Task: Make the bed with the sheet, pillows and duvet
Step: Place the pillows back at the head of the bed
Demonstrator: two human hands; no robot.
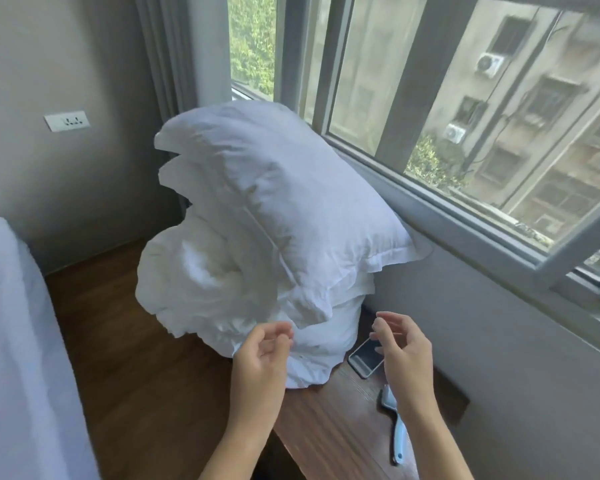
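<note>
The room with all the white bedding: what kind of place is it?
Probably a bedroom, perhaps a hotel room. A sheeted bed stands at the left, pillows and a bundled duvet are piled on a wooden bench under the window.

view: head, one camera only | spot: up high on the person | looks: forward and down | near: hands (329, 355) close at the bottom | far: pillows (278, 188) on wooden surface (329, 431), window (465, 109) behind
</note>
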